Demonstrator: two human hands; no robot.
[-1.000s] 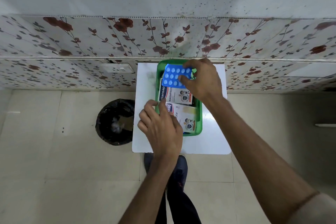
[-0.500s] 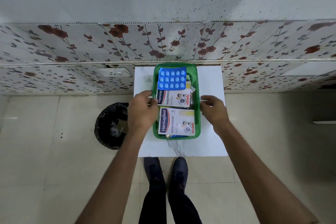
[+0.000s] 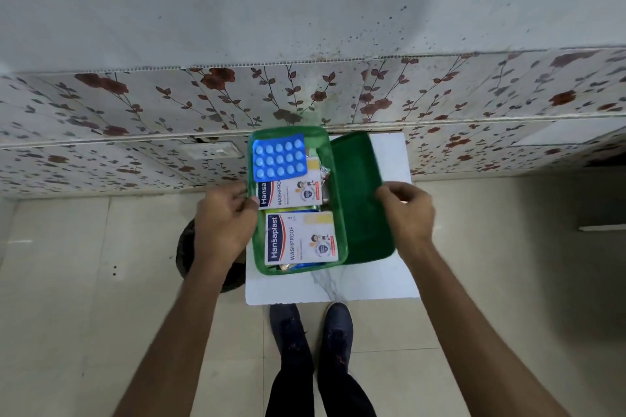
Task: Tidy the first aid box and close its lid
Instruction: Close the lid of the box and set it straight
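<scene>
A green first aid box (image 3: 301, 270) stands on a small white table (image 3: 355, 284). Inside lie a blue blister pack of tablets (image 3: 279, 159) at the far end and two white Hansaplast plaster boxes, one (image 3: 288, 193) in the middle and one (image 3: 299, 239) nearest me. The green lid (image 3: 359, 200) is tilted up on the box's right side, its inside facing me. My right hand (image 3: 406, 213) grips the lid's right edge. My left hand (image 3: 227, 220) holds the box's left rim.
A black-lined waste bin (image 3: 189, 254) sits on the floor left of the table, partly behind my left arm. A floral-papered wall (image 3: 474, 101) with a socket plate (image 3: 213, 150) runs behind the table. My shoes (image 3: 311, 322) stand at the table's near edge.
My right hand released the blister pack into the box, went to the right side and lifted the green lid into view. My left hand shifted from the near plaster box to the left rim.
</scene>
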